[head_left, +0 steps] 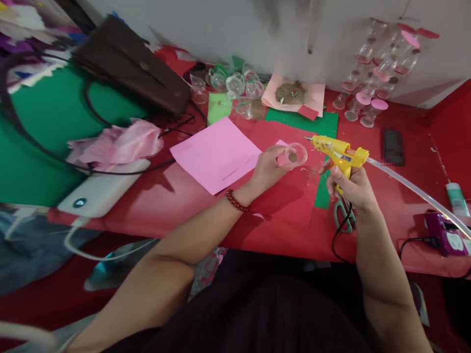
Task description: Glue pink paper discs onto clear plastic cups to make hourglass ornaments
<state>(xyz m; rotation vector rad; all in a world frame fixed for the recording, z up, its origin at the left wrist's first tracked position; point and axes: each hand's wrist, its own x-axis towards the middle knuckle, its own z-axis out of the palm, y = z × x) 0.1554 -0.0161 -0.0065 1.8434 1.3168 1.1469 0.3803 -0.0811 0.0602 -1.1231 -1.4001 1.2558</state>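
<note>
My left hand (270,164) is closed around a small clear plastic cup (297,153), its round rim tilted toward me and something brownish showing inside. In my right hand (351,184) is a yellow hot glue gun (331,147), gripped by its handle. The gun's metal nozzle points left toward the cup, a little apart from it. A long clear glue stick (412,189) trails from the back of the gun to the right. Beneath both hands lie red paper sheets (279,196). Grey-green-handled scissors (343,218) rest under my right hand.
Pink paper (217,154) lies left of my hands. Behind are clear plastic cups (235,84), a brown pile (290,92) on pale pink paper, and stacked cup pieces with red and pink discs (379,73). A brown bag (136,66) and white power bank (103,189) sit left.
</note>
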